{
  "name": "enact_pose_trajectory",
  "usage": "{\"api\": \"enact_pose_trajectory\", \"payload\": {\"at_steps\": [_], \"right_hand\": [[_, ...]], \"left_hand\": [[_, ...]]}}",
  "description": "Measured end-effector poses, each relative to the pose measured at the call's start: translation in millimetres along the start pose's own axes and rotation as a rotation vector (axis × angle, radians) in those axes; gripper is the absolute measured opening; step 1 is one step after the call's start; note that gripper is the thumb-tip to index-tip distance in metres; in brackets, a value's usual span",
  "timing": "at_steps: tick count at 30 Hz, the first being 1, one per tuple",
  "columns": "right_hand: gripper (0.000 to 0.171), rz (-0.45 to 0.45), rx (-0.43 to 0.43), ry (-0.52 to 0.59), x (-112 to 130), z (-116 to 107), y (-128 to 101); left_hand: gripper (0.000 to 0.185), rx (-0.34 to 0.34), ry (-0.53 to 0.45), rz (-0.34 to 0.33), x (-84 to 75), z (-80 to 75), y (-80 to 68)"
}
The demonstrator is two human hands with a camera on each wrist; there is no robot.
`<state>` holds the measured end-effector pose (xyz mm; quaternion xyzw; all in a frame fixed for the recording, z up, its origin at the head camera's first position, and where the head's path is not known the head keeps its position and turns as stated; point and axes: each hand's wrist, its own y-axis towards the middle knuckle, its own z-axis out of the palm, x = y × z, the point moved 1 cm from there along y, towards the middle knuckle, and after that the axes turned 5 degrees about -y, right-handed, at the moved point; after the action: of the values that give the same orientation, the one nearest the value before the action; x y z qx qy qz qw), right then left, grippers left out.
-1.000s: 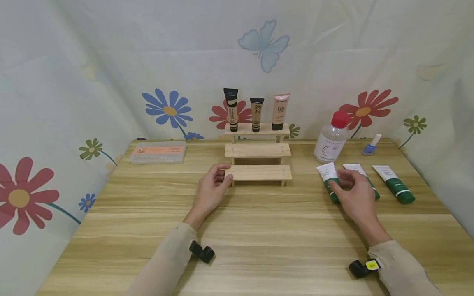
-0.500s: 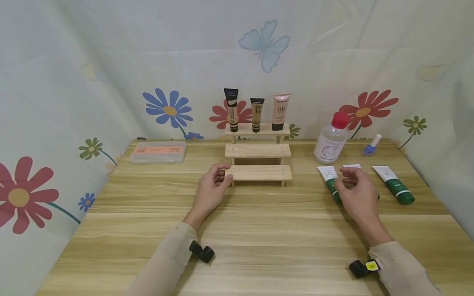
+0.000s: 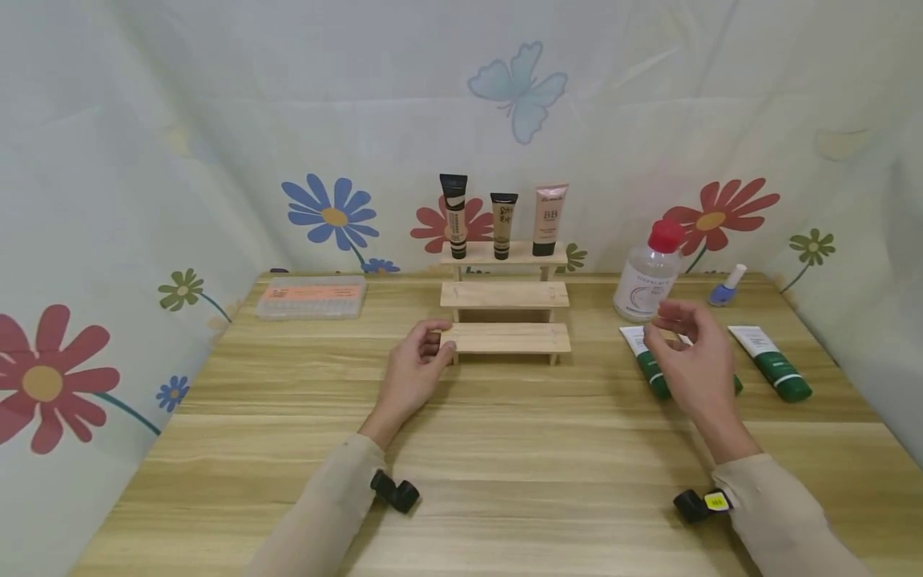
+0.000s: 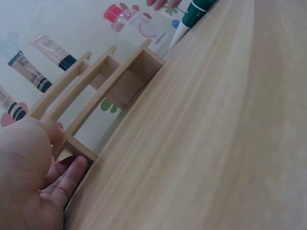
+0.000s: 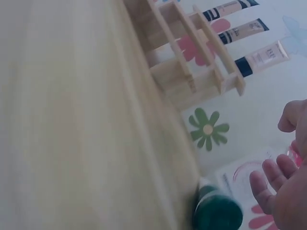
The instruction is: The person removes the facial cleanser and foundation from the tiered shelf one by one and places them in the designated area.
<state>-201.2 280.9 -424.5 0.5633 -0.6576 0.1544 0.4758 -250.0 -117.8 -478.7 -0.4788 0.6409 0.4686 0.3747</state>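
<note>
With my left hand (image 3: 414, 365) I grip the end of the lowest step of the pale, smooth-planked wooden stand (image 3: 508, 338), which stands on the streaky, wood-grained worktop (image 3: 505, 473). My right hand (image 3: 695, 357), its empty fingers loosely bent, hangs over the flattened, tapering green-and-white tubes (image 3: 779, 375) near the clear, rounded bottle (image 3: 640, 282), hiding most of the middle tube; their print is too small to read.
</note>
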Motion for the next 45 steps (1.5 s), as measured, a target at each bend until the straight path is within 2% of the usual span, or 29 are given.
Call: {"api": "enact_pose_trajectory", "payload": {"at_steps": [8, 16, 29, 45], "right_hand": [[0.047, -0.150, -0.006, 0.171, 24, 16, 18], [0.050, -0.261, 0.042, 0.302, 54, 38, 44], [0.050, -0.242, 0.053, 0.474, 82, 73, 80], [0.057, -0.183, 0.103, 0.473, 93, 98, 97]], "left_hand": [[0.031, 0.004, 0.002, -0.017, 0.4, 1.3, 0.3], [0.034, 0.009, 0.007, -0.004, 1.3, -0.8, 1.4], [0.031, 0.014, 0.006, -0.015, 0.8, -0.6, 1.4], [0.031, 0.014, 0.004, -0.007, -0.8, 0.0, 0.6]]}}
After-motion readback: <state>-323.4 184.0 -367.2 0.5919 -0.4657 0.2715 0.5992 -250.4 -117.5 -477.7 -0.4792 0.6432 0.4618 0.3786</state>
